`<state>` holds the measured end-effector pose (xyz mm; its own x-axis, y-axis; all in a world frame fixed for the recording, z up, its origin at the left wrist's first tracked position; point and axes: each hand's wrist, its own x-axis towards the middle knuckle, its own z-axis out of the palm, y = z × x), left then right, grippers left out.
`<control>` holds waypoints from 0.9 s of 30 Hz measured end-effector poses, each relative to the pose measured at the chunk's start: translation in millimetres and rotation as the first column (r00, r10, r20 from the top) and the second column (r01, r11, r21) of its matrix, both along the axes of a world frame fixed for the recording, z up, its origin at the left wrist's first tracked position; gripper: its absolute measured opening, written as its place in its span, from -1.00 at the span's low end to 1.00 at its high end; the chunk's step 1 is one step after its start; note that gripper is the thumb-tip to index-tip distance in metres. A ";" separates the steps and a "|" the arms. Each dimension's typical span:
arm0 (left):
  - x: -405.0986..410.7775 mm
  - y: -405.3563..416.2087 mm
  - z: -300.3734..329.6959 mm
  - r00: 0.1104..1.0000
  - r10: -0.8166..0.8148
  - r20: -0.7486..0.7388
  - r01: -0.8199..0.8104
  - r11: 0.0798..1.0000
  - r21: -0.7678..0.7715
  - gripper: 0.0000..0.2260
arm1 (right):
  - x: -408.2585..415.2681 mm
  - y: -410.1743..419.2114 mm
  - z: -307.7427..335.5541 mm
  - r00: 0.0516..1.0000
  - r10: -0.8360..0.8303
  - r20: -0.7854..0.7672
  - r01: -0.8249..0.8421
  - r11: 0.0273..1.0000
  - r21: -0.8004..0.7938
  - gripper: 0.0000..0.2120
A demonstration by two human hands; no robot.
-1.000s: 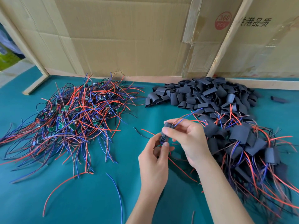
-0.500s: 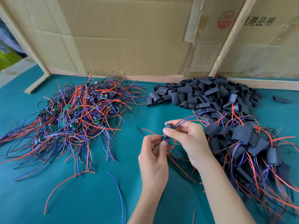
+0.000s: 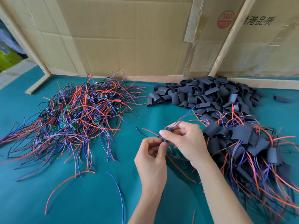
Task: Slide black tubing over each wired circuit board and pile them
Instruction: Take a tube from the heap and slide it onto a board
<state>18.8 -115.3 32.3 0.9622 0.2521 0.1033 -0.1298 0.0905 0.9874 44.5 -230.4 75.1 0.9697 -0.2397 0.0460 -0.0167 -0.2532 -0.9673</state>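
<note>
Head view, my right hand: my right hand (image 3: 186,143) is curled, thumb and forefinger pinching a short piece of black tubing (image 3: 169,129) above the table.
Head view, my left hand: my left hand (image 3: 151,157) sits just below and to the left of my right, fingers bent, pinching the lower end of the wired circuit board (image 3: 163,139); the board itself is mostly hidden between my fingertips.
The piece in hand: blue and red wires (image 3: 186,116) run up and to the right out of the tubing's top; more red wire (image 3: 178,168) trails down from between my hands across the cloth. How far the tubing sits over the board I cannot tell.
Bare boards: a tangled heap of unsleeved boards (image 3: 77,118), small green boards with red and blue leads, lies on the left, well apart from my hands.
Tubing supply: a pile of cut black sleeves (image 3: 203,94) lies at the back, right of centre, against the cardboard.
Finished pile: sleeved boards (image 3: 242,143) with wires spilling out lie heaped to the right, just beside my right wrist.
Stray pieces: a single sleeve (image 3: 281,99) lies alone at far right; a loose red wire (image 3: 64,186) and a loose blue wire (image 3: 119,193) lie on the near cloth.
Surface: a teal cloth table (image 3: 97,204).
Backdrop: flattened cardboard sheets (image 3: 129,38) in a wooden frame (image 3: 226,39), with a red round stamp and printed characters at upper right.
</note>
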 end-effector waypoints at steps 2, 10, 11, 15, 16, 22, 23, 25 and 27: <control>0.2 -0.1 -1.1 0.999 0.009 -0.040 -0.009 1.000 -0.001 -0.83 | 0.0 0.9 -1.2 1.000 -0.003 -0.022 0.002 1.000 -0.028 -0.71; 1.0 -1.1 7.6 0.998 -0.058 -0.036 0.058 0.998 0.002 -0.73 | -4.2 11.2 8.2 0.991 0.120 -0.055 -0.101 0.958 0.267 -0.65; 0.0 -1.5 8.6 0.996 -0.085 -0.038 0.085 0.996 0.001 -0.74 | -5.7 12.4 11.0 0.994 0.106 -0.039 -0.091 0.954 0.287 -0.70; -0.8 -2.3 9.3 0.986 -0.161 -0.046 0.162 0.987 0.002 -0.53 | -14.2 1.6 30.6 0.997 -0.073 -0.011 0.072 0.932 0.356 -0.80; -0.3 -2.6 9.0 0.987 -0.155 -0.049 0.154 0.988 -0.024 -0.50 | -18.4 -8.7 38.6 0.992 -0.128 -0.018 0.126 0.928 0.352 -0.80; -3.2 -0.5 10.9 0.976 -0.207 -0.061 0.209 0.978 0.023 -0.58 | -54.8 -86.4 79.4 0.927 -0.368 -0.076 0.370 0.929 0.018 -0.72; -3.8 -0.6 12.3 0.971 -0.231 -0.062 0.234 0.971 0.050 -0.58 | -60.6 -96.5 85.2 0.909 -0.408 -0.085 0.410 0.912 0.001 -0.72; -3.1 -1.0 11.9 0.958 -0.279 -0.070 0.284 0.954 0.091 -0.59 | -71.9 -113.3 98.0 0.875 -0.475 -0.093 0.477 0.879 0.002 -0.70; 0.7 0.6 15.2 0.931 -0.345 -0.116 0.360 0.920 0.154 -0.67 | -79.1 -124.9 109.4 0.841 -0.534 -0.079 0.530 0.845 -0.075 -0.66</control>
<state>19.5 -114.7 47.4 0.9924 -0.1195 0.0284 -0.0351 -0.0549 0.9979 -34.5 -355.2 184.4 0.6940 -0.7199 -0.0128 -0.2515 -0.2257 -0.9412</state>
